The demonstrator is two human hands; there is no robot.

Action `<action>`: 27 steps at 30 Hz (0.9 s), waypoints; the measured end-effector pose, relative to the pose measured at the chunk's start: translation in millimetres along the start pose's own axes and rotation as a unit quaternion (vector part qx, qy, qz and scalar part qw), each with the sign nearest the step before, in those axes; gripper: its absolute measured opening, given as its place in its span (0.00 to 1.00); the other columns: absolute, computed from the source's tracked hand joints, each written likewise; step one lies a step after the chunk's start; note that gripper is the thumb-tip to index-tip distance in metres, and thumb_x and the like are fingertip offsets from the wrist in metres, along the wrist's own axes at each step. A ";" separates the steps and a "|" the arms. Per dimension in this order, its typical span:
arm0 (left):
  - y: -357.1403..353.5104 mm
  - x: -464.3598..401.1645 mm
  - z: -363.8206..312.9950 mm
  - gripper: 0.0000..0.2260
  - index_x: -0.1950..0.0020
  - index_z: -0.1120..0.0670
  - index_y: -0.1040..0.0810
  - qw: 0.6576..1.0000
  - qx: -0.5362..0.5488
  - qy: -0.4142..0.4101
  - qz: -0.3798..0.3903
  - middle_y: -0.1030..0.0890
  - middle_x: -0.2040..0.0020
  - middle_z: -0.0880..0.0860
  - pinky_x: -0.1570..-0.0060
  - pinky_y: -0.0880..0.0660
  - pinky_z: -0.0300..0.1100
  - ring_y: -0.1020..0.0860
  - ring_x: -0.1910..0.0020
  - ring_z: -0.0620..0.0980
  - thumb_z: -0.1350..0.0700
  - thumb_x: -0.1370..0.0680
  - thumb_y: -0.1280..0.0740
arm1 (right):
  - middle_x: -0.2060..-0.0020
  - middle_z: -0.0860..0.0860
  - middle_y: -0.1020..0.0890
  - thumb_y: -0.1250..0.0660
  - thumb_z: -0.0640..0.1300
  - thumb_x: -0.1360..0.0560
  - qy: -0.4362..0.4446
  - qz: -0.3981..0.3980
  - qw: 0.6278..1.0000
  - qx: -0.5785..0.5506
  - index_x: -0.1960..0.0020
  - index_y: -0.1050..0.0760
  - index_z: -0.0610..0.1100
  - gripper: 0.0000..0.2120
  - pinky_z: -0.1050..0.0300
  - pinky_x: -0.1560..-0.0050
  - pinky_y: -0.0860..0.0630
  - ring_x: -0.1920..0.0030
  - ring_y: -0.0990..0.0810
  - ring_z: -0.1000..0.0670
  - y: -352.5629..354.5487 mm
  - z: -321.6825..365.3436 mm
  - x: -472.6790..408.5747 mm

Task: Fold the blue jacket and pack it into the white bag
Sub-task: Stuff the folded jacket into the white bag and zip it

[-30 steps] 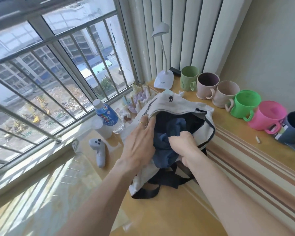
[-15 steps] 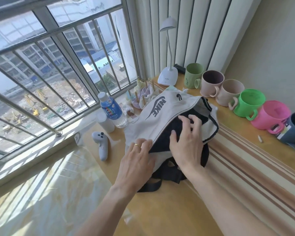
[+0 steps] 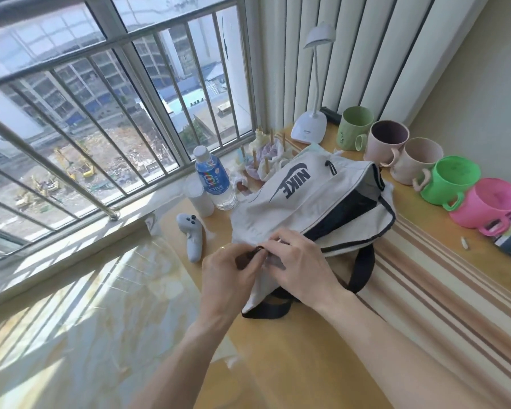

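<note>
The white bag (image 3: 313, 199) with a black logo lies on the yellow table, its black-lined mouth partly open toward the right. The blue jacket is out of sight; only dark lining shows in the opening. My left hand (image 3: 230, 276) pinches a small black zipper pull at the bag's near end. My right hand (image 3: 301, 264) grips the white fabric of that same end, right beside the left. A black strap (image 3: 363, 270) loops out below the bag.
A water bottle (image 3: 213, 178), a white cup (image 3: 198, 196) and a grey controller (image 3: 192, 237) stand left of the bag. A desk lamp (image 3: 310, 128) and a row of mugs (image 3: 449, 181) line the back and right. The window sill runs along the left.
The right hand came out of the bag's mouth and the jacket went out of sight. Both hands moved down to the bag's near end, where the left took the zipper pull.
</note>
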State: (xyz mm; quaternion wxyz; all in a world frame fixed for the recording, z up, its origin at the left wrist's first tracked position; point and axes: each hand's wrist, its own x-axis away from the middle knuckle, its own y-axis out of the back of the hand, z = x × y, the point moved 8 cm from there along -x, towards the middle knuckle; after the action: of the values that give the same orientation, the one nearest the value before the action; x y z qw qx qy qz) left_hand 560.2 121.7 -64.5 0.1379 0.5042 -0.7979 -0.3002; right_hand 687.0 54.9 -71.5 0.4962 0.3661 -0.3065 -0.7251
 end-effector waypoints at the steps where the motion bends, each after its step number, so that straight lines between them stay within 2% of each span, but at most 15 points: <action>1: 0.7 1.4 -5.9 0.02 0.53 0.49 0.12 1.000 0.010 -0.020 0.004 0.15 0.62 0.44 0.58 0.21 0.40 0.18 0.61 0.43 0.53 0.25 0.24 | 0.57 0.51 0.19 0.35 0.46 0.25 -0.006 -0.017 1.000 -0.013 0.50 0.16 0.45 0.11 0.51 0.58 0.20 0.58 0.20 0.48 2.6 -1.8 -4.2; 3: -5.1 4.0 -9.1 0.10 0.44 0.47 0.16 0.998 0.002 -0.046 0.036 0.18 0.54 0.43 0.55 0.24 0.34 0.19 0.55 0.43 0.56 0.24 0.25 | 0.58 0.51 0.17 0.36 0.45 0.23 -0.013 -0.023 0.999 -0.030 0.49 0.14 0.44 0.12 0.50 0.57 0.19 0.59 0.18 0.49 7.7 -6.6 -9.1; 5: -20.1 1.1 -4.2 0.14 0.39 0.47 0.21 0.993 -0.068 -0.061 0.070 0.19 0.50 0.43 0.53 0.24 0.36 0.20 0.53 0.42 0.56 0.24 0.27 | 0.56 0.49 0.16 0.34 0.43 0.22 0.001 -0.013 0.999 -0.034 0.48 0.14 0.43 0.11 0.51 0.56 0.19 0.58 0.16 0.48 12.0 -6.4 -9.8; 8: -31.3 -7.2 -3.9 0.03 0.52 0.53 0.16 0.983 -0.159 -0.077 0.049 0.18 0.59 0.50 0.59 0.22 0.50 0.19 0.60 0.55 0.55 0.23 0.28 | 0.63 0.49 0.17 0.30 0.44 0.23 -0.001 -0.013 1.000 -0.014 0.56 0.14 0.42 0.08 0.54 0.61 0.23 0.63 0.18 0.47 19.0 -15.2 -9.5; 10: -31.1 -10.9 -3.4 0.03 0.57 0.53 0.14 0.983 -0.166 -0.078 0.033 0.18 0.63 0.51 0.62 0.22 0.50 0.19 0.64 0.55 0.56 0.24 0.27 | 0.71 0.48 0.21 0.28 0.47 0.24 -0.061 -0.041 0.997 -0.009 0.65 0.18 0.41 0.14 0.53 0.66 0.29 0.69 0.23 0.46 31.8 -43.1 -12.5; 14: -21.2 -4.8 5.1 0.02 0.58 0.53 0.13 0.986 -0.152 -0.068 0.015 0.18 0.64 0.49 0.62 0.22 0.47 0.19 0.65 0.52 0.58 0.25 0.25 | 0.77 0.47 0.24 0.27 0.51 0.24 -0.161 -0.069 0.985 0.001 0.69 0.20 0.40 0.20 0.49 0.67 0.30 0.72 0.27 0.44 62.7 -104.6 -15.9; 17: -20.5 -4.8 9.0 0.03 0.59 0.53 0.14 0.985 -0.161 -0.069 0.012 0.18 0.63 0.48 0.62 0.22 0.47 0.19 0.65 0.52 0.58 0.25 0.24 | 0.76 0.44 0.21 0.28 0.55 0.24 -0.210 -0.095 0.972 0.034 0.69 0.19 0.39 0.22 0.48 0.66 0.28 0.71 0.23 0.41 91.8 -153.5 -20.4; 21: -22.9 -4.4 10.7 0.03 0.59 0.53 0.14 0.985 -0.161 -0.068 0.015 0.17 0.63 0.48 0.62 0.22 0.48 0.18 0.65 0.52 0.57 0.25 0.24 | 0.72 0.39 0.19 0.28 0.51 0.24 -0.273 -0.126 0.950 0.085 0.68 0.17 0.38 0.21 0.51 0.62 0.38 0.68 0.24 0.39 133.7 -213.2 -28.0; 24: -26.0 -3.4 13.2 0.03 0.59 0.53 0.15 0.986 -0.159 -0.055 0.018 0.18 0.62 0.48 0.61 0.21 0.48 0.19 0.65 0.52 0.57 0.25 0.24 | 0.61 0.37 0.14 0.28 0.51 0.24 -0.314 -0.134 0.936 0.089 0.58 0.13 0.38 0.16 0.52 0.58 0.30 0.60 0.18 0.37 148.6 -234.7 -33.0; 27: -25.2 -0.6 15.7 0.04 0.57 0.54 0.17 0.987 -0.150 -0.050 0.026 0.18 0.60 0.47 0.58 0.21 0.48 0.20 0.63 0.51 0.56 0.22 0.27 | 0.58 0.36 0.14 0.31 0.50 0.23 -0.316 -0.145 0.934 0.078 0.61 0.17 0.38 0.16 0.46 0.46 0.25 0.54 0.18 0.35 144.9 -227.1 -24.0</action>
State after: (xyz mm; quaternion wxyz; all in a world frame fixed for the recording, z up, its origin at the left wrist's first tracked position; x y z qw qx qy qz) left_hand 570.4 119.7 -92.3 0.1793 0.4413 -0.7628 -0.4374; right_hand 954.2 12.8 -72.6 0.2333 0.1961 -0.4463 -0.8414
